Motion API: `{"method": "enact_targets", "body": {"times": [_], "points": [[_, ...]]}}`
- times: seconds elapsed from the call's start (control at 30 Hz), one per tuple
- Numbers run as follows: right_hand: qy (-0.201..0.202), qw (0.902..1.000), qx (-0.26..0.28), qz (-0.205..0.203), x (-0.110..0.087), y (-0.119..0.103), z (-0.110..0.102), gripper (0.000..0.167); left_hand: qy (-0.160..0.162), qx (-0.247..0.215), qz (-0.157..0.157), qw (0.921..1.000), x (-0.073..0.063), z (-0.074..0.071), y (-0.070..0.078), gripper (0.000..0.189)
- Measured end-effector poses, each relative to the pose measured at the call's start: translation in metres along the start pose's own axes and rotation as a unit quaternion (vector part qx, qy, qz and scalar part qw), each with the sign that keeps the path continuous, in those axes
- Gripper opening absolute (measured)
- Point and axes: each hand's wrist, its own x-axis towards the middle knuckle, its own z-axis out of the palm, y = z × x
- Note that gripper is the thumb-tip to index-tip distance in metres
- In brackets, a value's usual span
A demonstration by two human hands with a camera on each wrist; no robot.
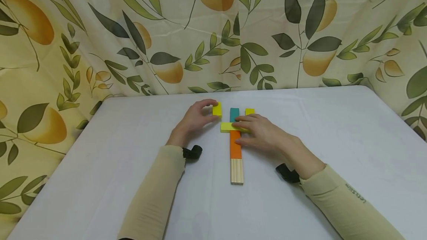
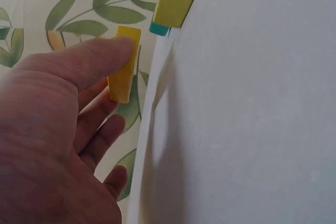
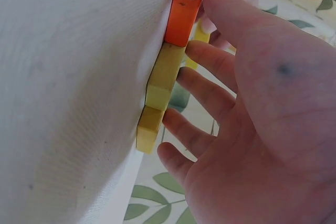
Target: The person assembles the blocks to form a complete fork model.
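Note:
My left hand pinches a small yellow block between thumb and fingers, left of a row of flat blocks. In the left wrist view the thumb presses on one face of that yellow block. My right hand spreads over the row from the right, fingertips on the crosswise yellow-green block and the orange block. A teal block points away beyond the crosspiece. Beside it, past the right fingers, lies another yellow block. Nearest me, a grooved bare-wood block meets the orange one.
A white cloth covers the table under the blocks. Behind and at both sides hangs a curtain printed with leaves and orange fruit. Both forearms, in beige sleeves with black wrist cameras, reach in from the front.

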Motion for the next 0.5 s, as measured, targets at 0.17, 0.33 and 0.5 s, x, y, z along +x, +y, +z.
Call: {"method": "enact_targets", "body": {"times": [0.17, 0.33, 0.5], "points": [[-0.002, 1.0, 0.003, 0.005, 0.0, 0.0, 0.0, 0.057, -0.002, 0.002, -0.012, 0.9999, 0.002, 0.006, 0.001, 0.045], [-0.001, 1.0, 0.003, 0.003, 0.0, 0.0, 0.0, 0.058, -0.009, 0.004, -0.013, 0.9999, 0.003, 0.011, 0.001, 0.046], [0.0, 1.0, 0.001, 0.002, 0.0, 0.0, 0.0, 0.058, -0.017, 0.007, -0.026, 0.9995, 0.002, 0.014, -0.001, 0.045]]}}
